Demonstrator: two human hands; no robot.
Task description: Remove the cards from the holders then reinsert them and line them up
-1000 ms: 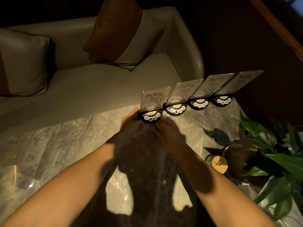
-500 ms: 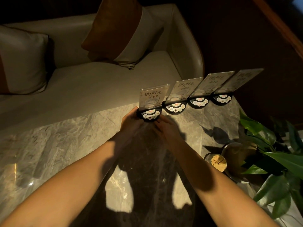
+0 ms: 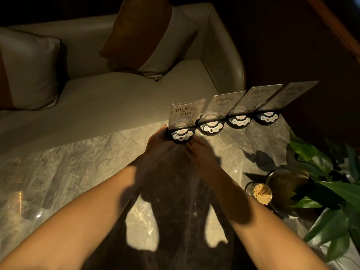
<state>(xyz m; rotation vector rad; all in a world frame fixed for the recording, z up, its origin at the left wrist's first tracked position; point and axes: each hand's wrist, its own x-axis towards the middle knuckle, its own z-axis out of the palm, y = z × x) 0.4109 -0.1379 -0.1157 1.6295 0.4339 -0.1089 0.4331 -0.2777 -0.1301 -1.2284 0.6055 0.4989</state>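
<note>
Facing a pale sofa (image 3: 109,98) beyond the marble worktop (image 3: 68,162), we are seeing a leafy plant (image 3: 321,184) and toothpick jar (image 3: 262,194) crowding the right edge. Our left hand (image 3: 158,142) and right hand (image 3: 196,151) are each grasping the nearest holder (image 3: 180,135), its card (image 3: 185,114) standing upright, beside three other holders (image 3: 238,120) lining up along the far edge.

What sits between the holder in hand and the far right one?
Two more holders, each with a card, stand between the held holder and the rightmost in the head view.
</note>
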